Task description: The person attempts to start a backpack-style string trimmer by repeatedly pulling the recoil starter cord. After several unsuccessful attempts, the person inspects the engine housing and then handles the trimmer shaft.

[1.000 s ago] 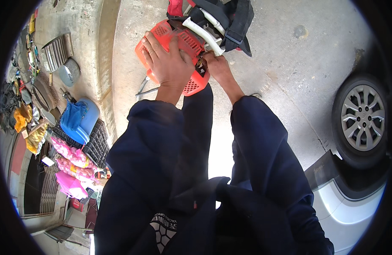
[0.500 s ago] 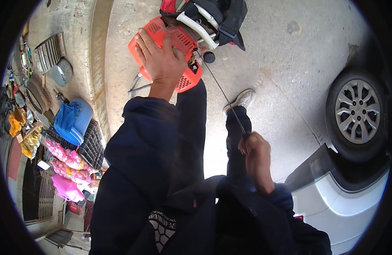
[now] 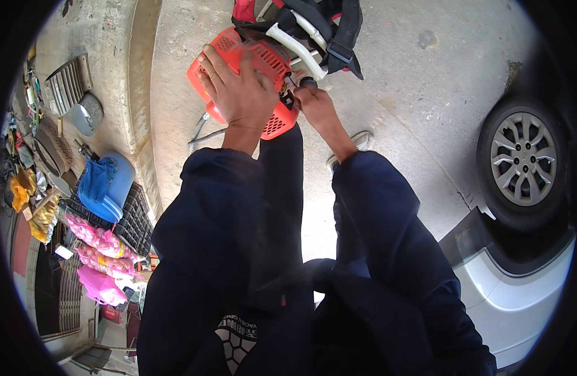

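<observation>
An orange-red engine housing (image 3: 271, 57) with vent slots stands on the ground in front of me. My left hand (image 3: 243, 94) presses flat on its top, fingers stretched out and apart. At the housing's right side, my right hand (image 3: 318, 111) is closed round the pull-start handle, which the fingers mostly hide. A short piece of dark cord shows between the hand and the engine. A black round knob (image 3: 308, 82) sits just beyond my right fingers. White frame tubes (image 3: 296, 49) and black straps (image 3: 345, 47) lie against the engine's far side.
A car wheel (image 3: 524, 159) and a pale bumper (image 3: 495, 294) stand at the right. On the left are a blue tub (image 3: 116, 178), a black crate (image 3: 138, 216), pink bags (image 3: 97, 235) and a concrete ledge (image 3: 141, 81). My shoe (image 3: 362, 140) is behind my right wrist.
My right hand has moved from near my right knee up to the engine, and the long pulled-out cord has run back in. My left hand stays on the housing.
</observation>
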### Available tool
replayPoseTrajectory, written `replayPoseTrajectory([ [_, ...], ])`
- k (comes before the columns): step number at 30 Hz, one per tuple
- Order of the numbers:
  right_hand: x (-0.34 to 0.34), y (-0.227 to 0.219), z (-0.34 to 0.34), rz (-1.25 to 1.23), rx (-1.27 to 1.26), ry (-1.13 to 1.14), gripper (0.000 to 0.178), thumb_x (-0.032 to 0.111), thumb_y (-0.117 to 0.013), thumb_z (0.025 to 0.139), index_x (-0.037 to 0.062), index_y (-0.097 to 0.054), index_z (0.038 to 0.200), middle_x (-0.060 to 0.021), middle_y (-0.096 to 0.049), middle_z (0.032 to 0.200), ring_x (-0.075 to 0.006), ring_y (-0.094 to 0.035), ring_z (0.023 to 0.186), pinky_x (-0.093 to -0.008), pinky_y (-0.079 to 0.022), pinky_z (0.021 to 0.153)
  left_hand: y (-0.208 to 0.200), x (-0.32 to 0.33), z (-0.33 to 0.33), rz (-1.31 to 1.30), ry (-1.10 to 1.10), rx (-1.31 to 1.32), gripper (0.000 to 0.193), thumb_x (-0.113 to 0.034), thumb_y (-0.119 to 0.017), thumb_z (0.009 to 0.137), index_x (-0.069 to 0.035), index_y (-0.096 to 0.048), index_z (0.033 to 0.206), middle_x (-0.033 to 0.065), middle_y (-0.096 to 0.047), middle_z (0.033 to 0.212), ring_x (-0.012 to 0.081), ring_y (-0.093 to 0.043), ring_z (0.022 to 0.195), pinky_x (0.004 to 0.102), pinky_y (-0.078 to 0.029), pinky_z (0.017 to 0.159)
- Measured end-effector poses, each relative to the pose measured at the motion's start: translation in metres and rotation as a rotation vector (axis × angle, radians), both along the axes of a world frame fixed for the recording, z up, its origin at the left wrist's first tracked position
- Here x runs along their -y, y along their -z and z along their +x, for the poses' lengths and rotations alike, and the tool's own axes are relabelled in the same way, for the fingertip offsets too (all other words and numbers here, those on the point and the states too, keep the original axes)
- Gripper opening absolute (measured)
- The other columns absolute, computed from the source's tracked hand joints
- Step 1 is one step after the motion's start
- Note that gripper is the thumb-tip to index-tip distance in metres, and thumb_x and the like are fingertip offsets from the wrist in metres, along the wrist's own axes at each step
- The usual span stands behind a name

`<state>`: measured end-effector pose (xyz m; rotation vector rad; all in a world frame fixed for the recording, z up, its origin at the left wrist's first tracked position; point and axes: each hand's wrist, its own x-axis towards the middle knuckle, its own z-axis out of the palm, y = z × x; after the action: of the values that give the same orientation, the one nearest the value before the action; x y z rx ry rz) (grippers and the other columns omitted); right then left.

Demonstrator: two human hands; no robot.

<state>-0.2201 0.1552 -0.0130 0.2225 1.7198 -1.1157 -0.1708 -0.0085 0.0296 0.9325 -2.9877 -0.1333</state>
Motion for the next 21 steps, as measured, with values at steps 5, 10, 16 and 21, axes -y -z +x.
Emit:
replayPoseTrajectory([
  [5, 0.001, 0.0, 0.003, -0.119, -0.192, -0.037, 0.033, 0.029, -0.051, 0.102, 0.0024, -0.07, 0.099, -0.0204, -0.072, 0.092, -0.0376, -0.071, 0.088, -0.044, -0.053, 0.078, -0.001, 0.0, 0.0, -0.006, 0.015, -0.004, 0.051, -0.021, -0.062, 0.086, -0.012, -0.065, 0.136, 0.0434, -0.029, 0.161, 0.0646, -0.03, 0.149, 0.0701, -0.027, 0.12],
  [10, -0.099, -0.158, 0.007, -0.032, 0.299, 0.271, 0.028, 0.02, -0.049, 0.103, 0.0051, -0.054, 0.08, -0.0035, -0.051, 0.075, -0.0138, -0.048, 0.074, -0.0287, -0.038, 0.074, -0.003, -0.001, 0.002, 0.004, 0.026, 0.01, 0.051, -0.021, -0.061, 0.087, -0.012, -0.065, 0.138, 0.0432, -0.028, 0.161, 0.0643, -0.028, 0.15, 0.0696, -0.027, 0.12],
  [16, -0.048, -0.07, 0.006, -0.4, 0.16, 0.163, 0.025, 0.022, -0.05, 0.102, 0.0032, -0.056, 0.089, -0.0024, -0.055, 0.085, -0.0153, -0.051, 0.086, -0.0293, -0.04, 0.088, -0.004, -0.004, -0.001, 0.006, 0.013, 0.018, 0.051, -0.02, -0.061, 0.087, -0.011, -0.065, 0.137, 0.0434, -0.028, 0.161, 0.0642, -0.028, 0.15, 0.0697, -0.026, 0.121],
  [21, 0.027, 0.089, 0.012, 0.04, -0.581, -0.575, 0.027, 0.029, -0.059, 0.097, 0.007, -0.071, 0.108, -0.0255, -0.072, 0.095, -0.0429, -0.072, 0.097, -0.0505, -0.058, 0.085, -0.006, -0.005, -0.004, 0.025, -0.009, -0.001, 0.05, -0.019, -0.06, 0.086, -0.011, -0.065, 0.135, 0.044, -0.029, 0.161, 0.0641, -0.029, 0.149, 0.0705, -0.027, 0.12],
])
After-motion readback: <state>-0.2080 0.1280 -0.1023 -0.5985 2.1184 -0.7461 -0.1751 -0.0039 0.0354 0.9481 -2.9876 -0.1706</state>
